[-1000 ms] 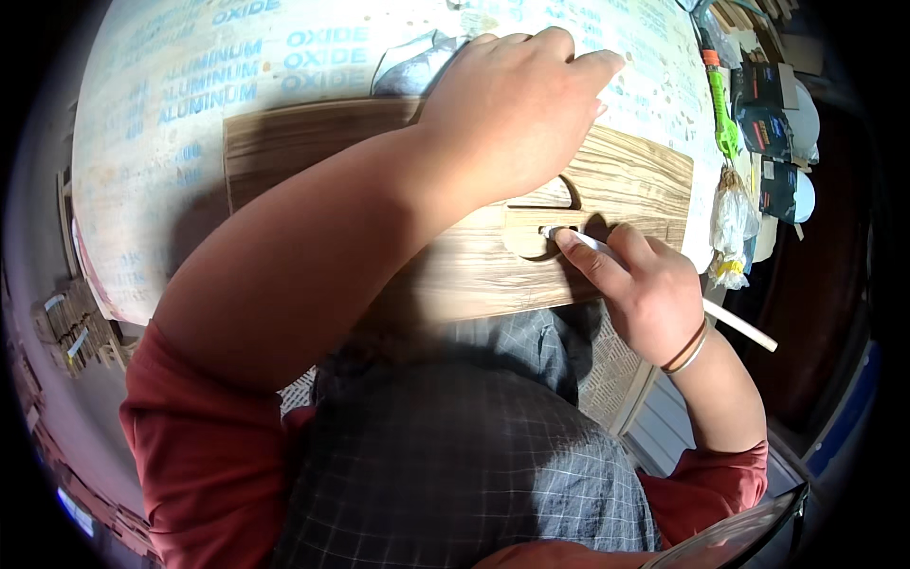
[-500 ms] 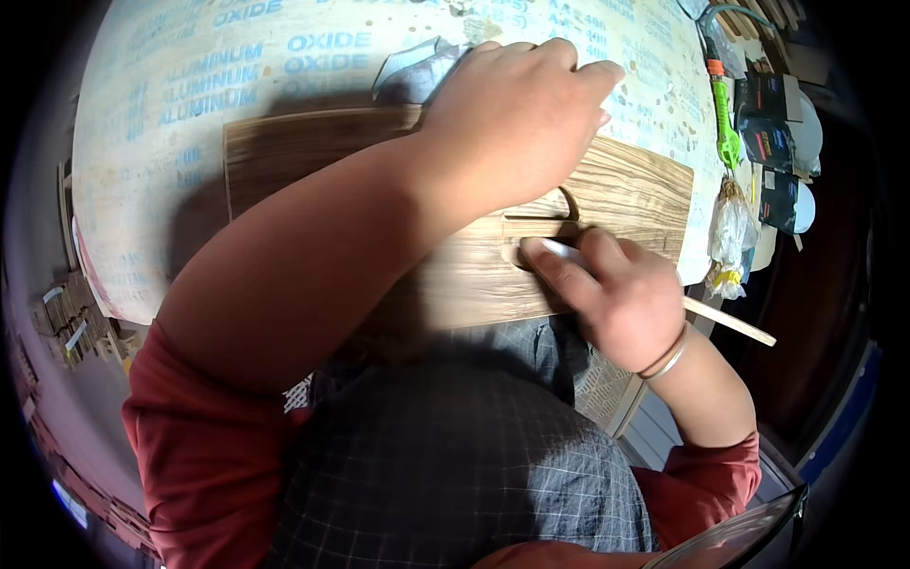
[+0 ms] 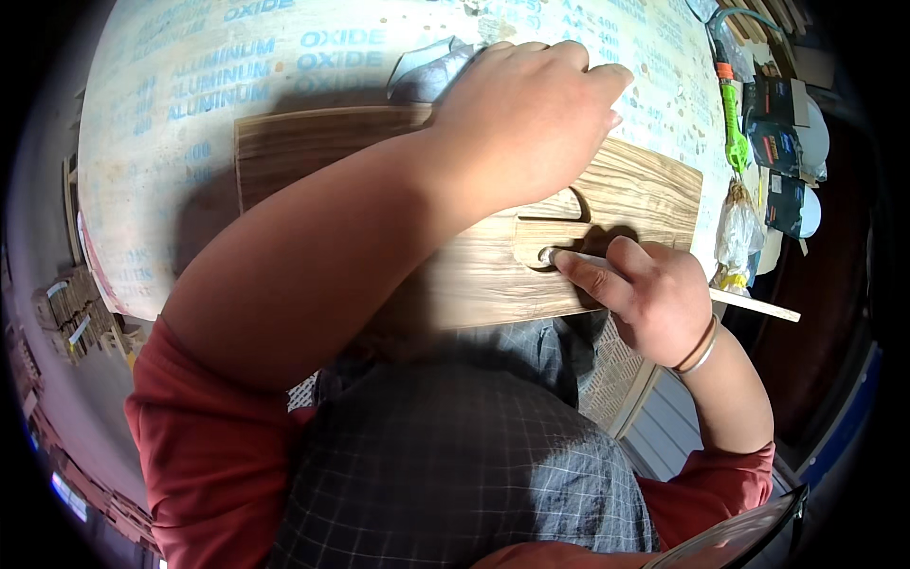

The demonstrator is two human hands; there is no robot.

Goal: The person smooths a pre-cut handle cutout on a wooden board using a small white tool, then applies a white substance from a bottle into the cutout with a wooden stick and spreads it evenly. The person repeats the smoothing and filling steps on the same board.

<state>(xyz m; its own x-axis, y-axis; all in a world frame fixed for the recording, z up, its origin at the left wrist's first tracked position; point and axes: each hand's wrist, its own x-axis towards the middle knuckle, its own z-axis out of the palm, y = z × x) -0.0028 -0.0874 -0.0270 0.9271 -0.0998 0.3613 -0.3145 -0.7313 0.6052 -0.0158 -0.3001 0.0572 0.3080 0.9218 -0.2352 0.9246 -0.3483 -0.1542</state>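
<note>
A striped-grain wooden board (image 3: 654, 190) lies on the table in front of me, with a curved slot and a rounded cutout near its middle. My left hand (image 3: 531, 119) bends over the board's far edge, fingers curled and their undersides hidden. Beside it is a crumpled grey sheet (image 3: 431, 71), perhaps sandpaper. My right hand (image 3: 659, 299) is closed round a thin wooden stick (image 3: 758, 304), whose rear end juts out past the wrist. At the front, my fingertips and the stick's pale end are at the rounded cutout. The fingers cover most of the stick.
A printed pale sheet covers the table (image 3: 190, 171). Along the right edge are a green tool (image 3: 734, 123) with an orange collar, a clear plastic bag (image 3: 737, 228) and dark packages (image 3: 775, 147). Stacked wood pieces (image 3: 76, 318) stand at lower left.
My right hand and the stick have shifted right and slightly back from the cutout, showing more of its hole. My left hand keeps its place on the board; the whole view has slid a little.
</note>
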